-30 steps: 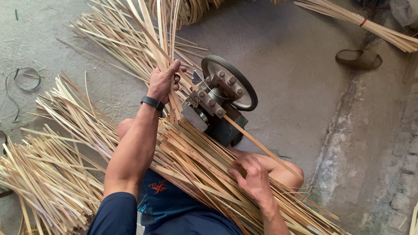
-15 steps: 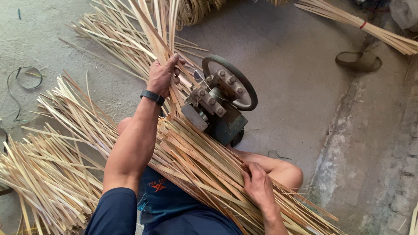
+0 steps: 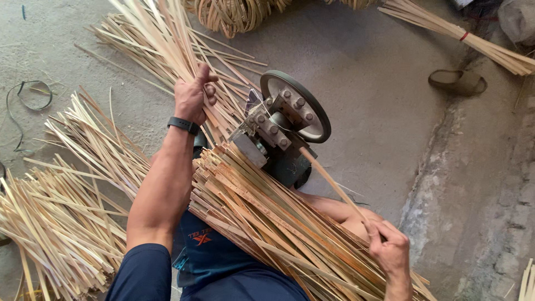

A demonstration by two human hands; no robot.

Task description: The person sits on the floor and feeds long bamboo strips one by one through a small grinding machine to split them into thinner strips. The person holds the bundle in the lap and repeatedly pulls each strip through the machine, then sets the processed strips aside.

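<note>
Left hand (image 3: 193, 99): clenched around a fan of pale bamboo strips (image 3: 167, 47) that run from the fist toward the far left, over a loose scatter on the concrete floor (image 3: 379, 83). A dark wristband sits just below the fist.

Right hand (image 3: 392, 252): closed in a grip on a single bamboo strip (image 3: 333, 182), at near right. That strip slants up and left from the fist into the splitting machine (image 3: 281, 131).

Splitting machine: small, dark, with a spoked wheel on its far side and a block of bolted rollers facing the person; centre of the scene, on the floor.

Lap bundle (image 3: 267, 217): a thick sheaf of strips lying across the person's lap, between the two arms, its cut ends touching or just beside the machine's near face.

Left heap (image 3: 50, 223): finished or waiting strips, near left, well apart from the machine.

Also present: tied bundle (image 3: 473, 44) at far right; a sandal (image 3: 457, 82) beside it.

Hazards, as judged: the left fist works near the rollers, so a slip could draw fingers in. The thin strip could snap or splinter under a skewed pull and cut the right palm. Loose lap strips could snag in the wheel.
</note>
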